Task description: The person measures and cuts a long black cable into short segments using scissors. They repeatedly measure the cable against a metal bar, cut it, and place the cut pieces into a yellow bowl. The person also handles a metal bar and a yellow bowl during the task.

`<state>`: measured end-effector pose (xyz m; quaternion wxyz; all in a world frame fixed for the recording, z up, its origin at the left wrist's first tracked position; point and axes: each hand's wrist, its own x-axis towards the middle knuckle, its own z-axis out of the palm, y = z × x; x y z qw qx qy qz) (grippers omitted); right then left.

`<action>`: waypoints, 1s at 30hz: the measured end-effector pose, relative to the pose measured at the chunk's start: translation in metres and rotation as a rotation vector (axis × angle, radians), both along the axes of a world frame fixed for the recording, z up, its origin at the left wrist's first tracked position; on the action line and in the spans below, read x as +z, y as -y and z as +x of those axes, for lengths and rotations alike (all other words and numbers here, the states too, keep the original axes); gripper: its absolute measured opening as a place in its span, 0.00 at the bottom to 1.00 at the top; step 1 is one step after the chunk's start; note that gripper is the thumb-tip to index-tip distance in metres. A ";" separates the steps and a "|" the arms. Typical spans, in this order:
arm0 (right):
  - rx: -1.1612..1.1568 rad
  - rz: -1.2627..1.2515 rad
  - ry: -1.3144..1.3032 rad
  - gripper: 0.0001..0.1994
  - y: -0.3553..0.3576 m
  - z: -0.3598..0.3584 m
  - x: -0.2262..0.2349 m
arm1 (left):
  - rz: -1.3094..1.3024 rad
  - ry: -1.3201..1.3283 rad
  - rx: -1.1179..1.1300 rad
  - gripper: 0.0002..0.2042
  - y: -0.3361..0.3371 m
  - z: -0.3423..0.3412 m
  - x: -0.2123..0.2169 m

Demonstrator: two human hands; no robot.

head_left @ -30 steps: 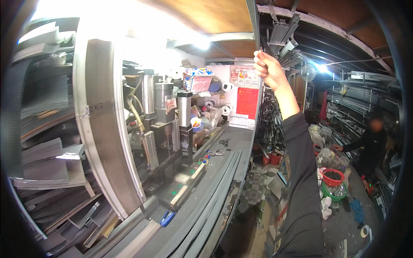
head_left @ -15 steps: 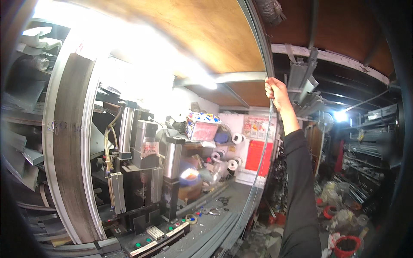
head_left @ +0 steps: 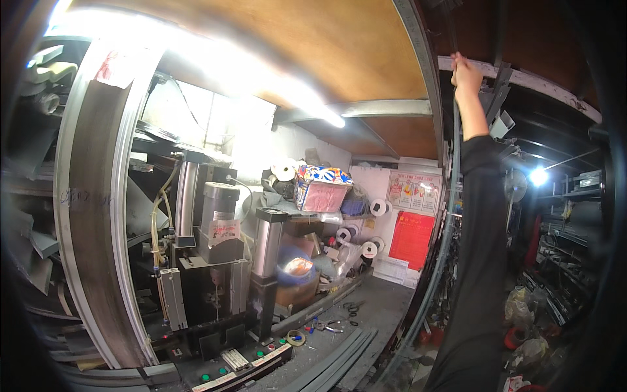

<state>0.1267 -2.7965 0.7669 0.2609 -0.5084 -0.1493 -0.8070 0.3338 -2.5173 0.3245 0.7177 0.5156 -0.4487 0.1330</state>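
Far left, the big metal frame upright point(head_left: 88, 215) stands by the press machine point(head_left: 219, 261), flat profiles point(head_left: 333, 366) lying on the bench below. Move right — your right hand point(head_left: 465, 75) is up high, fingers closed round the top of a long thin metal strip point(head_left: 450, 215) that runs down beside your sleeve. It's raised but not yet set anywhere, I'd judge. Your left hand's out of shot, and the strip's lower end is lost in the clutter.

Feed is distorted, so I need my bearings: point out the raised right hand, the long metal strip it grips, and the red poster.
right hand point(head_left: 465, 73), head view, on the knuckles.
long metal strip point(head_left: 453, 170), head view, on its length below the hand.
red poster point(head_left: 412, 239), head view, on its middle.
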 end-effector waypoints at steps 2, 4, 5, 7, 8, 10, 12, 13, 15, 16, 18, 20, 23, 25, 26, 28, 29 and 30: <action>0.005 -0.017 -0.047 0.10 -0.010 -0.001 0.026 | 0.011 0.001 0.004 0.11 0.007 0.006 0.015; -0.040 0.013 -0.081 0.09 -0.020 0.004 0.042 | 0.015 0.009 0.010 0.11 0.012 0.010 0.025; -0.057 0.013 -0.117 0.09 -0.023 0.008 0.045 | 0.017 0.012 0.014 0.11 0.015 0.011 0.028; -0.065 -0.024 -0.213 0.09 -0.026 0.014 0.045 | 0.018 0.017 0.021 0.11 0.019 0.015 0.031; -0.058 -0.066 -0.270 0.09 -0.026 0.016 0.042 | 0.023 0.019 0.026 0.11 0.022 0.016 0.031; -0.171 -0.055 -0.334 0.10 -0.023 0.017 0.031 | 0.022 0.022 0.027 0.12 0.026 0.018 0.031; -0.090 -0.138 -0.408 0.10 -0.019 0.013 0.016 | 0.018 0.028 0.025 0.12 0.031 0.020 0.031; -0.051 -0.139 -0.435 0.10 -0.017 0.011 0.006 | 0.014 0.027 0.027 0.12 0.034 0.020 0.029; -0.010 -0.170 -0.486 0.10 -0.016 0.007 -0.014 | 0.005 0.028 0.030 0.12 0.038 0.019 0.026; 0.011 -0.170 -0.503 0.10 -0.015 0.004 -0.025 | 0.004 0.030 0.031 0.12 0.039 0.018 0.023; 0.105 -0.230 -0.573 0.10 -0.014 -0.002 -0.053 | -0.002 0.044 0.025 0.12 0.042 0.015 0.013; 0.159 -0.238 -0.588 0.11 -0.011 -0.009 -0.084 | -0.013 0.057 0.020 0.12 0.044 0.011 -0.006; 0.369 -0.207 -0.648 0.13 0.003 -0.003 -0.161 | -0.009 0.072 0.005 0.13 0.043 0.002 -0.055; 0.555 -0.110 -0.717 0.12 0.014 0.009 -0.233 | 0.027 0.060 -0.003 0.13 0.042 -0.001 -0.104; 0.635 -0.070 -0.731 0.13 0.019 0.016 -0.272 | 0.056 0.044 -0.004 0.13 0.039 -0.005 -0.134; 0.759 0.207 -0.678 0.14 0.025 0.025 -0.352 | 0.151 -0.024 0.001 0.13 0.031 -0.011 -0.207; 0.845 0.236 -0.720 0.13 0.027 0.026 -0.389 | 0.215 -0.068 0.005 0.13 0.026 -0.016 -0.250; 0.916 0.308 -0.719 0.12 0.028 0.027 -0.424 | 0.282 -0.125 0.016 0.13 0.019 -0.020 -0.296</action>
